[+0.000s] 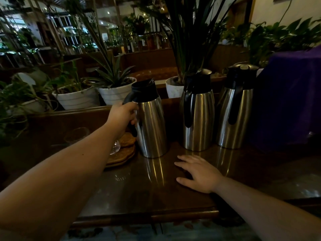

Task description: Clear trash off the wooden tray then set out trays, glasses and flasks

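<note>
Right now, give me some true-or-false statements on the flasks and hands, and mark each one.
1. Three steel flasks stand on the table. True.
2. The left hand grips the handle of the left flask. True.
3. The right hand holds the middle flask. False: it lies flat on the table, open.
4. The left flask is tilted. True.
5. The right flask has no lid. False: a black lid sits on it.
</note>
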